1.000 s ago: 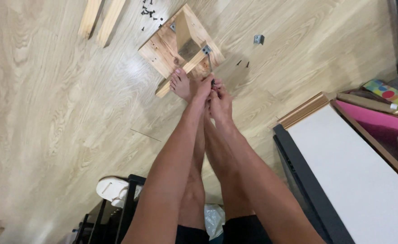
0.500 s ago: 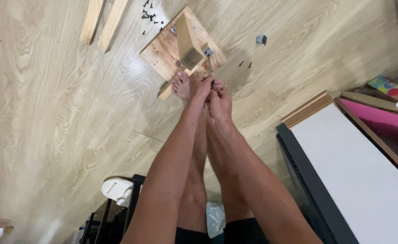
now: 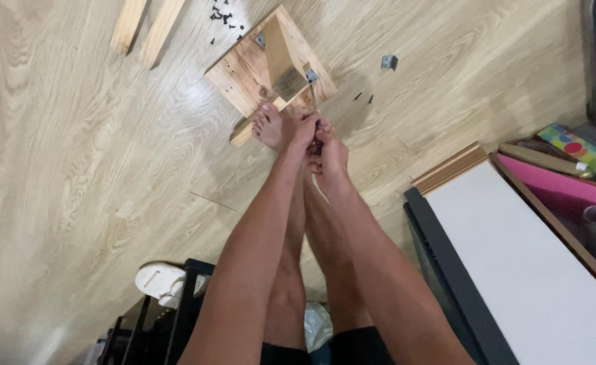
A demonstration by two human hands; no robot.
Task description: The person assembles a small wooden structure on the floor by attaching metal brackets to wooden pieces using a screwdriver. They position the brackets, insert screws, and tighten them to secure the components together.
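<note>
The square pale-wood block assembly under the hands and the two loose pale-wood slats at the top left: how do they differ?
The square pale-wood block assembly is a built-up square with metal brackets; the two loose pale-wood slats are plain, narrow strips. The assembly lies next to both hands and a bare foot; the slats lie apart, untouched. Both rest on the wood-look floor.

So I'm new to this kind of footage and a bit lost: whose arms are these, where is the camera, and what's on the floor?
The camera sits on a person's head and looks straight down, so the two bare arms are their own. Both hands meet low near the floor: the left hand and right hand pinch something small and dark between them; I cannot tell what. One bare foot rests against a small wooden frame with metal brackets. Dark screws and two wooden slats lie on the wood floor. A white board lies at the right.
</note>
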